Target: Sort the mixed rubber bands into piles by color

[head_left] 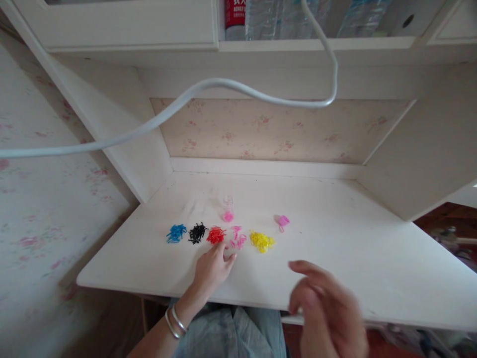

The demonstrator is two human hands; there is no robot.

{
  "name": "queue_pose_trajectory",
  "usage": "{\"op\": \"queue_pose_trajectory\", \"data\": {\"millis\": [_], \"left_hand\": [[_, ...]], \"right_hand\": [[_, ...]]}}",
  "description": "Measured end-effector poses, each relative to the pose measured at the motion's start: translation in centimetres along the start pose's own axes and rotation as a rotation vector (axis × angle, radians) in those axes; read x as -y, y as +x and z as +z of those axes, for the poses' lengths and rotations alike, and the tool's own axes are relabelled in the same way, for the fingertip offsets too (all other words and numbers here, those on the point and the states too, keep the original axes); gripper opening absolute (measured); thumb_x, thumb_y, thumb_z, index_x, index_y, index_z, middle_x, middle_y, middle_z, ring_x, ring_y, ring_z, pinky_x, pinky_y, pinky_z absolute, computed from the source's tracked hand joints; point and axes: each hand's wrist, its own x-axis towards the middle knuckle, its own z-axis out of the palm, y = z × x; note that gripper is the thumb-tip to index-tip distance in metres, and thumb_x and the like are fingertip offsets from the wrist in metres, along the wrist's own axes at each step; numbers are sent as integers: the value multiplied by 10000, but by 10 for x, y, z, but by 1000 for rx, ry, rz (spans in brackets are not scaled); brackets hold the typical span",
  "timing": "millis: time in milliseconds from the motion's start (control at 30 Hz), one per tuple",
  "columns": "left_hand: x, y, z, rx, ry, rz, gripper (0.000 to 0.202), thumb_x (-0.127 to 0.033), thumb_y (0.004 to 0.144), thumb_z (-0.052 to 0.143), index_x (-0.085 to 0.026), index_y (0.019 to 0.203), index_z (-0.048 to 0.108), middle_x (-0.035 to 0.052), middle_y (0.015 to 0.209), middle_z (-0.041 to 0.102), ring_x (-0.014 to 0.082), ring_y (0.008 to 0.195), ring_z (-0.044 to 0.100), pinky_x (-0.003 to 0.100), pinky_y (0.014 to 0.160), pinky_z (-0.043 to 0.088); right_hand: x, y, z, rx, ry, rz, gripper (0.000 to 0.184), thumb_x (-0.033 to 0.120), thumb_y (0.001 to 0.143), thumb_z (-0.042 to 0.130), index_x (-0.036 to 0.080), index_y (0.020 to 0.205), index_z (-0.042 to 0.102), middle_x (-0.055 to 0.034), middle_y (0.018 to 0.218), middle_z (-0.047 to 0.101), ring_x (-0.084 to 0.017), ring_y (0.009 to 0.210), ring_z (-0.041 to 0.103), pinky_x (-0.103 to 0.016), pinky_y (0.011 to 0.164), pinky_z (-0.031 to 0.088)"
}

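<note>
Five small piles of short rubber bands lie in a row: blue (pixel 176 233), black (pixel 197 232), red (pixel 216 235), pink (pixel 238 238) and yellow (pixel 262 241). My left hand (pixel 213 266) rests on the tabletop just in front of the red and pink piles. Its thumb and forefinger are apart, with nothing visible between them. Raised in front of the desk, my right hand (pixel 328 308) is slightly blurred. The forefinger reaches out, other fingers bend, and I see nothing held. Behind the piles is a small clear container (pixel 228 209) with pink at its near end.
A small pink cap-like piece (pixel 283 220) lies right of the container on the white desk (pixel 335 248). A white cable (pixel 208 84) hangs across the upper view. Plastic bottles (pixel 283 20) stand on the shelf above. Side panels and a floral back wall enclose the desk.
</note>
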Motion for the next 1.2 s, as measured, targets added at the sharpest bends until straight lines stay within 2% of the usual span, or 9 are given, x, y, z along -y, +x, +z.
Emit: {"op": "queue_pose_trajectory", "data": {"millis": [67,133,267,400,567,733,967,1100,1200], "left_hand": [[-7,4,0,8,58,-24,285,-445,860,492,-221,1016,573,35,889,685,171,798,646,245,681,420],[-11,8,1,8,83,-31,276,-441,874,469,-223,1007,571,35,923,684,170,828,647,245,696,421],[-14,12,6,-16,105,28,241,-387,901,421,-232,1016,566,25,991,674,166,863,646,245,691,428],[-11,13,13,-54,151,86,225,-319,929,360,-232,1005,554,19,990,669,167,843,651,244,652,434],[0,11,21,-107,126,127,255,-288,958,292,-238,1002,538,20,968,670,176,829,661,257,625,457],[8,12,22,-143,7,122,255,-296,963,297,-222,967,542,39,938,677,192,829,669,283,654,489],[9,19,-13,-274,-230,144,218,-289,952,354,-203,1025,541,67,1047,657,178,976,627,313,848,481],[8,31,-44,-338,-279,141,225,-310,950,359,-204,946,557,37,894,659,160,831,623,288,778,475],[6,47,-65,-392,-275,146,227,-312,944,372,-194,902,562,33,843,647,149,798,611,261,741,455]], "right_hand": [[-30,8,18,181,-125,149,220,337,908,515,200,1068,580,-5,842,651,-87,567,550,-210,539,447],[-59,13,34,353,-258,260,226,366,916,469,215,1049,572,11,833,660,-75,476,504,-209,489,403],[-94,11,55,519,-450,269,240,304,904,443,256,1104,568,8,906,687,-117,637,623,-217,599,419],[-98,15,71,565,-651,220,249,262,885,454,291,1085,600,1,963,695,-149,777,658,-214,613,391],[-96,25,89,575,-792,188,223,273,885,455,280,1034,621,-4,938,692,-149,730,654,-215,566,370],[-100,28,94,606,-875,130,255,269,940,370,259,930,625,-9,840,683,-145,653,641,-209,519,351],[-103,26,92,638,-924,132,268,277,967,329,271,1036,588,-12,907,686,-147,665,647,-210,500,361],[-101,27,94,624,-915,152,322,392,972,312,275,1009,610,-11,936,688,-150,681,650,-213,520,372],[-99,28,96,627,-924,153,318,401,964,328,280,1022,617,-11,952,685,-157,703,653,-217,537,380]]}}
